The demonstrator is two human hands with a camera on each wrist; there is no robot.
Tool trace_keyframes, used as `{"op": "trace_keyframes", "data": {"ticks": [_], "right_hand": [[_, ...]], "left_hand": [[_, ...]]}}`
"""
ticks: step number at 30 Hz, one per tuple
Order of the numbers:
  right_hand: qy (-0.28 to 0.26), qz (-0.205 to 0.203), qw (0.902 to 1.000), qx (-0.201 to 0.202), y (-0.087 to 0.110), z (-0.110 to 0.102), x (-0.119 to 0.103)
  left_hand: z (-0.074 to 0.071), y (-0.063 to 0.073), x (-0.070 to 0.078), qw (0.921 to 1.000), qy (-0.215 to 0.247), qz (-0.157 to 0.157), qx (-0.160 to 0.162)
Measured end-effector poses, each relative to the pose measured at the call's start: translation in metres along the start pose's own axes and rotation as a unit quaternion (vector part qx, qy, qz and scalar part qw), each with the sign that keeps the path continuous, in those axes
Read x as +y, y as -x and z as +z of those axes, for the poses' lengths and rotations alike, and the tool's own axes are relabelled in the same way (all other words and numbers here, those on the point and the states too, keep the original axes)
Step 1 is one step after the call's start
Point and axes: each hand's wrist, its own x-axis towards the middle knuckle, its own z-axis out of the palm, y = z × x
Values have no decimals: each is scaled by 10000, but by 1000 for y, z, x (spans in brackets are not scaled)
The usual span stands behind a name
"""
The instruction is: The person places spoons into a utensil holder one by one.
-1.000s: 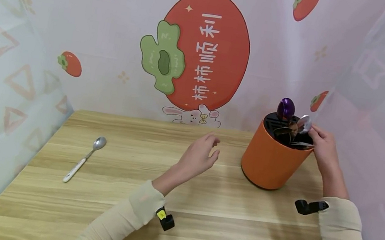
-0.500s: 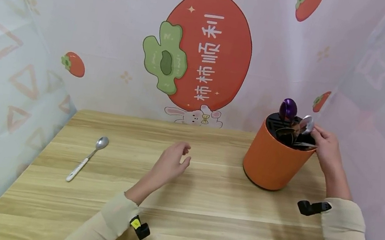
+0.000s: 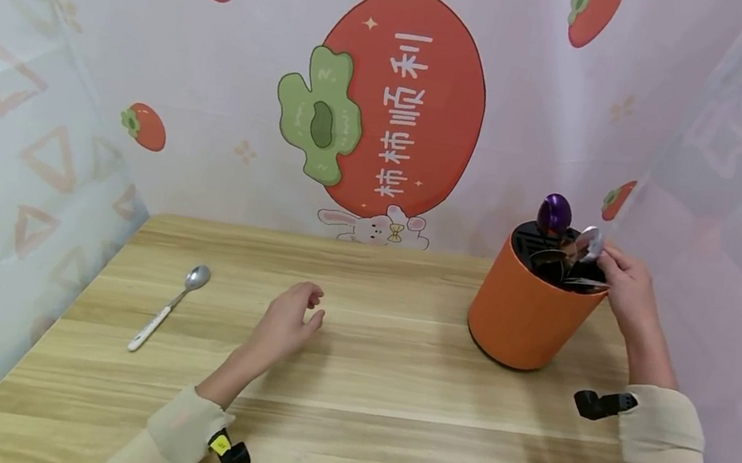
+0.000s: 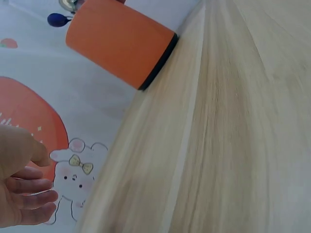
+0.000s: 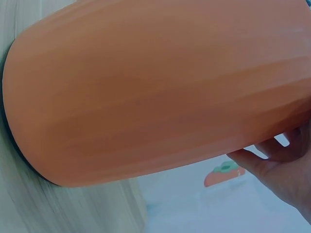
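My left hand [image 3: 283, 323] is over the wooden table left of centre, its fingers loosely bent around nothing. In the left wrist view the same hand [image 4: 24, 179] shows bare fingertips. At the right stands an orange utensil holder [image 3: 527, 321] with a black slotted top. A purple spoon [image 3: 555, 214], a silver spoon [image 3: 589, 243] and other metal cutlery stick up from it. My right hand [image 3: 631, 293] grips the holder's right rim, fingertips close beside the silver spoon. In the right wrist view, the thumb [image 5: 248, 160] lies against the holder's side; some fingers are hidden.
A spoon with a white handle [image 3: 150, 328] lies on the left part of the wooden table [image 3: 381, 444]. White printed cloth [image 3: 237, 65] hangs behind the table and along both sides, close to the right arm.
My left hand has moved left and toward the table's front, away from the holder. The right hand stays at the holder's rim. The view has shifted slightly.
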Motion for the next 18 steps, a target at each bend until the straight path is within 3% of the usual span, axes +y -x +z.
{"op": "trace_keyframes", "data": {"ticks": [11, 18], "right_hand": [[291, -254, 9992, 44, 3, 0, -2], [456, -423, 9980, 88, 3, 0, 1]], "left_hand": [[-26, 17, -44, 9991, -252, -301, 126], [-58, 29, -78, 9956, -672, -612, 214]]}}
